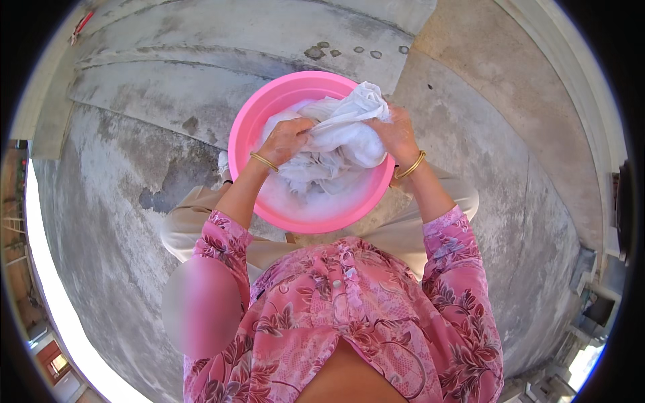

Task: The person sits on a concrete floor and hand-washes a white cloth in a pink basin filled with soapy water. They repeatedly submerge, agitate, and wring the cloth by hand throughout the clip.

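Observation:
A round pink plastic basin (313, 227) stands on the ground between my knees, holding sudsy water. A wet white cloth (347, 113) lies bunched in it, partly lifted above the suds. My left hand (286, 141) grips a fold of the cloth over the basin's left half, fingers curled around it. At the basin's right side my right hand (395, 132) holds the gathered upper end of the same cloth, which bulges up past the rim. Foam clings to the cloth. The lower part of the cloth rests in the suds, and its underside is hidden.
Grey concrete ground (504, 216) with stains and cracks surrounds the basin. A dark damp patch (184, 176) lies left of it. A red-handled tool (83, 25) is at the far upper left. My bent knees flank the basin.

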`<state>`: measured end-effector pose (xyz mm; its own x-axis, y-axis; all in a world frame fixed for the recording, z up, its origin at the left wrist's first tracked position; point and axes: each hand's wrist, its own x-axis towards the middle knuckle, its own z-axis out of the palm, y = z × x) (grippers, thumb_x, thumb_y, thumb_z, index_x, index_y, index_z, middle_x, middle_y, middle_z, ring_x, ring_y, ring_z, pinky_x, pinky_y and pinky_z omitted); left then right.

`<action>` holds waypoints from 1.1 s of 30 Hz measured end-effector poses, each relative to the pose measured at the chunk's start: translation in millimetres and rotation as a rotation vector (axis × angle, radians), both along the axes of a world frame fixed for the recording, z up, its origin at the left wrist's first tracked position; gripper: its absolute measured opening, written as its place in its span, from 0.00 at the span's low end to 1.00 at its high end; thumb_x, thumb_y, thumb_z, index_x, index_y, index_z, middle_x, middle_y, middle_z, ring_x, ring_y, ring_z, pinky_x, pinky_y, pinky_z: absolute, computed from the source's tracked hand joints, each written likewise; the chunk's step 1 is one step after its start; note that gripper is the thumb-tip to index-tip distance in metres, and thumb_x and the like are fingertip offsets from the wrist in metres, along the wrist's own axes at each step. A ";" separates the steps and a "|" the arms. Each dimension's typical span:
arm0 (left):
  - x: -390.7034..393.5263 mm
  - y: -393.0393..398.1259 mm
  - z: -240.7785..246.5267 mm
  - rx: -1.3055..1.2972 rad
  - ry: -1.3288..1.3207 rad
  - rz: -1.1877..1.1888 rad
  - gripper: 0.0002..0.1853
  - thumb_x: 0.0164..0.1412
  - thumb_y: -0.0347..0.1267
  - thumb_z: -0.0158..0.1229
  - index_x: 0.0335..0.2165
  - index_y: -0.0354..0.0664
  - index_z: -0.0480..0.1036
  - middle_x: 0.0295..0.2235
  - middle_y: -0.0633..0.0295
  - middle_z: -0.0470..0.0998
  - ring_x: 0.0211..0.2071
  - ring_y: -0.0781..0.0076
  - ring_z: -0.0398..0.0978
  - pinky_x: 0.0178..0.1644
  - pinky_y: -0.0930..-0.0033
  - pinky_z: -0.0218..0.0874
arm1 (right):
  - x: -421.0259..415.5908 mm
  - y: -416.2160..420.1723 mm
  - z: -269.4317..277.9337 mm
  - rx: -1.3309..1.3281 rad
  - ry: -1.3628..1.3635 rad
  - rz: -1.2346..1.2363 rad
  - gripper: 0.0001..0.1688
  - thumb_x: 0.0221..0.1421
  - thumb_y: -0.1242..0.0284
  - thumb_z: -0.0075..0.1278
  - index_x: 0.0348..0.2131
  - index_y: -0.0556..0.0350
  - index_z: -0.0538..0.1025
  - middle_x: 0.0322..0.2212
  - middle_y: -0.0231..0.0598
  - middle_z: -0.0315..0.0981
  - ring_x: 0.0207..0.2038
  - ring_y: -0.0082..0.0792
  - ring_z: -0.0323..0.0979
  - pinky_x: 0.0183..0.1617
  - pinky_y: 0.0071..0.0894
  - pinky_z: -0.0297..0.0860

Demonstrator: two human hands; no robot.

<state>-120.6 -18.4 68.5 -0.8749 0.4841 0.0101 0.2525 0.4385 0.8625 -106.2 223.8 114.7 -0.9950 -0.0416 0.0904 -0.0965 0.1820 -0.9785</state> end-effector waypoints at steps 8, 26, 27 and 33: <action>-26.0 -16.0 9.6 0.096 0.195 -0.200 0.08 0.43 0.29 0.54 0.24 0.34 0.68 0.25 0.61 0.70 0.30 0.74 0.67 0.36 0.74 0.58 | 10.8 16.2 8.0 -0.067 -0.180 -0.032 0.14 0.40 0.79 0.55 0.32 0.61 0.75 0.28 0.35 0.74 0.29 0.23 0.70 0.34 0.24 0.68; 2.3 -3.9 8.9 0.027 -0.246 -0.469 0.21 0.42 0.23 0.48 0.40 0.37 0.71 0.28 0.64 0.73 0.26 0.80 0.66 0.30 0.76 0.59 | 19.7 16.1 12.4 -0.045 -0.074 -0.005 0.13 0.41 0.78 0.55 0.32 0.61 0.76 0.27 0.35 0.75 0.30 0.21 0.70 0.34 0.23 0.68; 0.8 -5.1 9.0 0.022 -0.268 -0.486 0.20 0.42 0.24 0.49 0.39 0.37 0.71 0.28 0.64 0.73 0.26 0.80 0.66 0.30 0.75 0.59 | 19.7 16.4 12.6 -0.065 -0.081 -0.007 0.13 0.41 0.78 0.55 0.33 0.61 0.75 0.27 0.35 0.75 0.30 0.21 0.70 0.34 0.23 0.68; -12.9 -7.6 2.4 -0.171 -0.005 -0.233 0.13 0.46 0.29 0.49 0.33 0.36 0.72 0.26 0.52 0.75 0.27 0.56 0.72 0.33 0.65 0.63 | 19.4 15.8 8.2 -0.053 -0.078 -0.011 0.15 0.42 0.80 0.54 0.35 0.65 0.74 0.29 0.36 0.74 0.31 0.23 0.71 0.35 0.23 0.68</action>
<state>-133.5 -26.0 70.9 -0.7396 0.6666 -0.0934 0.3595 0.5085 0.7825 -86.7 239.6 122.9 -0.9995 -0.0280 0.0144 -0.0179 0.1299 -0.9914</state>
